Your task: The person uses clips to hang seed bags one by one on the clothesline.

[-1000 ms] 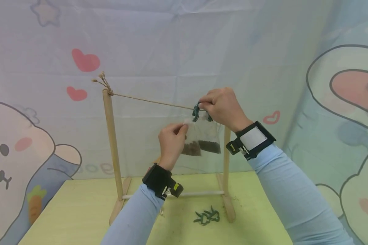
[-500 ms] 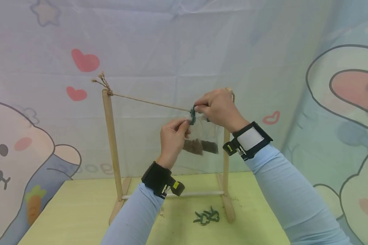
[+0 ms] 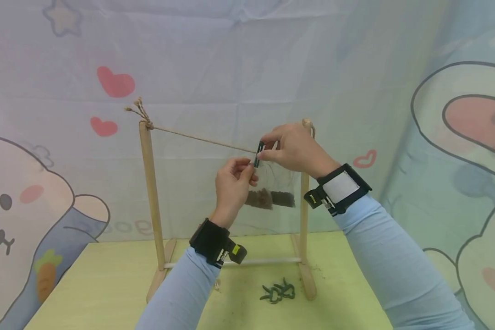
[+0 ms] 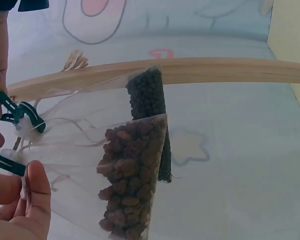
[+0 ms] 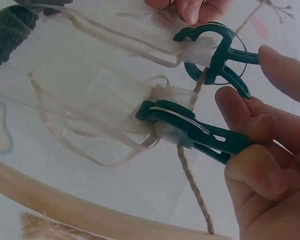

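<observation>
My right hand [image 3: 294,150] pinches the handles of a green spring clip [image 5: 221,57] at the twine [image 3: 202,137]. That clip sits over the top of a clear bag of brown lumps [image 4: 127,185], drawstrings hanging loose. Just below and left of it in the head view, my left hand [image 3: 232,188] pinches the top edge of this bag, its fingertips beside the clip. A second green clip [image 5: 190,125] holds another clear bag, with dark pellets [image 4: 147,95], on the twine to the right; my right hand mostly hides that clip in the head view.
The twine runs between two wooden posts [image 3: 149,188] of a stand with a white lower bar [image 3: 268,261]. On the yellow table [image 3: 111,266], more green clips [image 3: 277,292] lie between the stand's feet. A patterned cloth [image 3: 206,64] hangs behind.
My right hand has brought the clip slightly left and down along the twine to my left fingertips, and the clip has turned. My left hand has risen a little with the brown-lump bag.
</observation>
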A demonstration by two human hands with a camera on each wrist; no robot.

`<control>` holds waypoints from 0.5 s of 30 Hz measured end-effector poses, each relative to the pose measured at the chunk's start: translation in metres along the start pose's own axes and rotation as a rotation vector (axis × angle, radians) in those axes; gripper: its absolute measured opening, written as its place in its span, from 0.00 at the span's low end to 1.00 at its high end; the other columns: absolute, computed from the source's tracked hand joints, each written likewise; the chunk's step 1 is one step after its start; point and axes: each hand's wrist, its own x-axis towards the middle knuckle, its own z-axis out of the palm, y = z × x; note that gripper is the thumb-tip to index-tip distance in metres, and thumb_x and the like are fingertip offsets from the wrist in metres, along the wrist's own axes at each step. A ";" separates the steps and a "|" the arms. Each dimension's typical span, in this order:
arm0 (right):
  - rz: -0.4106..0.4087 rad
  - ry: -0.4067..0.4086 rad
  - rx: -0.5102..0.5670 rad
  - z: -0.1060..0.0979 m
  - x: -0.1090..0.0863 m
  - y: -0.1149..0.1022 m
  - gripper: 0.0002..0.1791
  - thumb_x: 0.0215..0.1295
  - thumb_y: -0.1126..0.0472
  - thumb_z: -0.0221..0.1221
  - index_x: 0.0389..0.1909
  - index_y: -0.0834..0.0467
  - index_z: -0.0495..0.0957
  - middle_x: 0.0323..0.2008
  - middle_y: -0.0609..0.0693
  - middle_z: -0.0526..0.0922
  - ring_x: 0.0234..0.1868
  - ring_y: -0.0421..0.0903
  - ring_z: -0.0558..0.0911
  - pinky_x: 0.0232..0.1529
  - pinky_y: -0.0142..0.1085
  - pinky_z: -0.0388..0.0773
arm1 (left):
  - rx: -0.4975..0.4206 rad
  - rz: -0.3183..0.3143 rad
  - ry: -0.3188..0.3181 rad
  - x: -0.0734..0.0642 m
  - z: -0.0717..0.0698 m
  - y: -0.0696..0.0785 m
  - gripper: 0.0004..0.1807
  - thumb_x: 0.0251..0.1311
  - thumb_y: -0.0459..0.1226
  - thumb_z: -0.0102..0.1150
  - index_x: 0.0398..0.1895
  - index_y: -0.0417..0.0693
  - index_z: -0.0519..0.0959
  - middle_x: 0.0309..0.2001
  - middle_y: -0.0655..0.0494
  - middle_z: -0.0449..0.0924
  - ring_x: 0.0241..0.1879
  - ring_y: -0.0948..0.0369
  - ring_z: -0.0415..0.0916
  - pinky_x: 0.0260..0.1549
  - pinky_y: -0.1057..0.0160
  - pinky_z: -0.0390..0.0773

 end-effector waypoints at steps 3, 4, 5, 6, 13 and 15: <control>-0.012 -0.035 -0.024 0.000 0.001 0.001 0.13 0.68 0.60 0.68 0.47 0.65 0.87 0.39 0.59 0.89 0.27 0.51 0.82 0.37 0.43 0.76 | 0.007 -0.014 -0.037 0.000 -0.004 -0.001 0.11 0.75 0.30 0.57 0.55 0.32 0.78 0.43 0.36 0.83 0.31 0.61 0.82 0.43 0.46 0.86; -0.009 -0.045 -0.030 0.000 0.002 0.001 0.14 0.67 0.60 0.68 0.48 0.66 0.87 0.39 0.59 0.89 0.27 0.50 0.82 0.37 0.42 0.75 | 0.016 -0.018 -0.052 -0.001 -0.006 -0.001 0.12 0.75 0.31 0.57 0.56 0.33 0.78 0.44 0.36 0.83 0.33 0.59 0.83 0.44 0.47 0.86; -0.009 -0.055 -0.035 0.000 0.002 0.001 0.15 0.68 0.60 0.68 0.49 0.66 0.87 0.40 0.59 0.88 0.26 0.50 0.81 0.35 0.41 0.74 | 0.029 -0.024 -0.069 -0.002 -0.008 -0.001 0.13 0.75 0.32 0.57 0.57 0.34 0.78 0.45 0.36 0.83 0.34 0.57 0.83 0.44 0.47 0.86; -0.008 -0.062 -0.042 0.000 0.002 0.001 0.16 0.68 0.60 0.68 0.51 0.66 0.86 0.41 0.59 0.88 0.25 0.50 0.81 0.35 0.41 0.73 | 0.044 -0.028 -0.085 -0.003 -0.010 -0.002 0.14 0.76 0.33 0.57 0.58 0.34 0.77 0.47 0.37 0.83 0.36 0.54 0.84 0.44 0.47 0.86; -0.120 0.079 0.025 0.005 -0.021 0.002 0.18 0.70 0.64 0.65 0.58 0.66 0.83 0.46 0.59 0.86 0.34 0.48 0.81 0.36 0.40 0.77 | 0.228 -0.021 -0.192 -0.018 -0.033 -0.004 0.23 0.77 0.36 0.55 0.71 0.40 0.72 0.62 0.42 0.79 0.49 0.48 0.82 0.47 0.51 0.84; -0.179 0.175 0.050 0.010 -0.033 0.004 0.16 0.69 0.67 0.65 0.56 0.66 0.84 0.46 0.58 0.85 0.34 0.47 0.81 0.33 0.39 0.78 | 0.290 0.023 -0.202 -0.024 -0.041 -0.005 0.23 0.77 0.36 0.55 0.71 0.39 0.71 0.63 0.42 0.78 0.51 0.47 0.81 0.49 0.51 0.83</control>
